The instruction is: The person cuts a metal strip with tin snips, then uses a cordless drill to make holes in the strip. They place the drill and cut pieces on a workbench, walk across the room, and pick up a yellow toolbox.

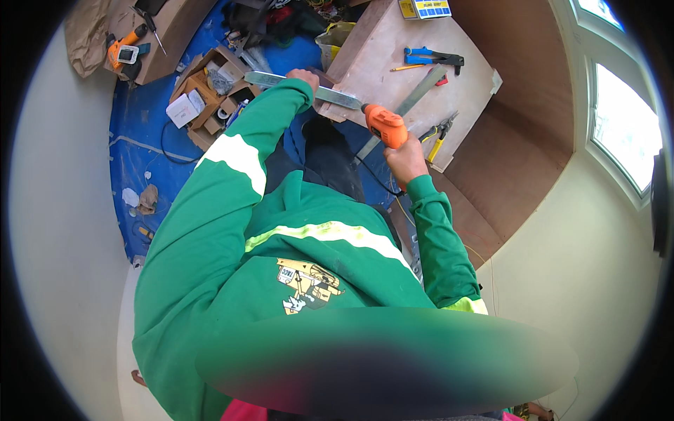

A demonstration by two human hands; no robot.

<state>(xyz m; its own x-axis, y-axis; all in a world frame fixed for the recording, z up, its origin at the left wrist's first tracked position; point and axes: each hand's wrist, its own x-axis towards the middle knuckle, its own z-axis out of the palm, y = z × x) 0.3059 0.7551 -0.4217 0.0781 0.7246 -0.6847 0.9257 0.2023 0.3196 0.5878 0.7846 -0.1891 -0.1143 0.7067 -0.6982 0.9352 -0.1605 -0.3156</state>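
My left hand grips a long silver metal strip that lies across the near-left edge of a pale wooden board. My right hand is closed around the handle of an orange corded drill, its chuck pointed at the strip's right end; whether the bit touches the metal is too small to tell. A second metal bar lies diagonally on the board, with a blue-handled riveting tool, a pencil and yellow-handled pliers nearby.
An open cardboard box of small items sits on blue floor covering at left. Another orange drill rests on a cardboard-covered surface, upper left. A brown wooden panel and a window are at right.
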